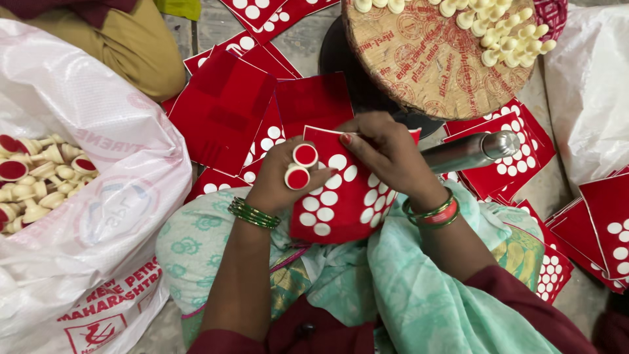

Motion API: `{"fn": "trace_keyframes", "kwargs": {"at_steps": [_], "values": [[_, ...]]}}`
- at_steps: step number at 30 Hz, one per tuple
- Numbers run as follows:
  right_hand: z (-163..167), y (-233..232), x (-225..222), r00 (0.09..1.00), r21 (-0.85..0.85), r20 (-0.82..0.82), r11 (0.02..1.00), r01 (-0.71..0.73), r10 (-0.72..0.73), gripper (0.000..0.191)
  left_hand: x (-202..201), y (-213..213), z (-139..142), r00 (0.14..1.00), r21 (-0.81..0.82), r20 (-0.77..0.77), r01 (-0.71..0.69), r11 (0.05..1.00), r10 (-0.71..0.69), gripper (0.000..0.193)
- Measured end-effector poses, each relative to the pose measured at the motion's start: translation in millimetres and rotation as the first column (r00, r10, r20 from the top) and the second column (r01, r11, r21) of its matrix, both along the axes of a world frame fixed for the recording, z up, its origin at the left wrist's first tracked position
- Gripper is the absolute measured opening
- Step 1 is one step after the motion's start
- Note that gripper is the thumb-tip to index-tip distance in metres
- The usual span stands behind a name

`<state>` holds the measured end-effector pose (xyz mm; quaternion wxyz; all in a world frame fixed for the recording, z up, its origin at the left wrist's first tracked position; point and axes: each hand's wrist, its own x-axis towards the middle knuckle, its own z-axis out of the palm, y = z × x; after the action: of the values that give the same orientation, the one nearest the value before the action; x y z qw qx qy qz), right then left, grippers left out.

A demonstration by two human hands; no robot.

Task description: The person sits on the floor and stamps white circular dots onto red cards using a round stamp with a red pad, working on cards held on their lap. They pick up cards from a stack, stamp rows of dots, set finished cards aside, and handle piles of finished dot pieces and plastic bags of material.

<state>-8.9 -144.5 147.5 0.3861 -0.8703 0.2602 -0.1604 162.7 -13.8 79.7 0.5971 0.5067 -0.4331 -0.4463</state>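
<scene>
two hands work on a red sticker sheet over a lap, hemmed in by red sheets, sacks and a round tray.

the left hand (278, 180) grasps two small cream pieces with red round tops (301, 166) against the red sheet with white round holes (341, 193), which rests on the lap in mint-green cloth (406, 288). the right hand (386, 154) pinches the sheet's top edge, fingers clenched on it. a steel bottle (468, 151) lies just beside the right wrist. more red sheets (226, 108) cover the floor ahead. a round woven tray (432, 65) with cream pieces (508, 33) sits beyond the hands. a white sack (98, 196) of similar pieces crowds the left side. another person's knee (131, 46) shows top left.
</scene>
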Motion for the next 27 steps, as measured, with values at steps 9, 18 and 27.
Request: {"fn": "trace_keyframes", "kwargs": {"at_steps": [9,18,27], "values": [[-20.3,-27.2,-34.7,0.966,0.313,0.221,0.948,0.063,-0.137,0.02,55.6,13.5,-31.5,0.747,-0.221,-0.598,-0.502,0.836,0.291,0.023],[-15.3,-29.9,-42.6,0.872,0.504,0.353,0.854,0.127,-0.338,0.022,203.5,127.5,-52.8,0.065,-0.101,-0.994,-0.883,0.459,-0.093,0.076],[-19.4,-31.4,-40.2,0.739,0.562,0.51,0.821,0.101,-0.44,0.022,42.3,39.2,-25.7,0.789,-0.323,-0.504,-0.55,0.77,0.351,0.066]]}}
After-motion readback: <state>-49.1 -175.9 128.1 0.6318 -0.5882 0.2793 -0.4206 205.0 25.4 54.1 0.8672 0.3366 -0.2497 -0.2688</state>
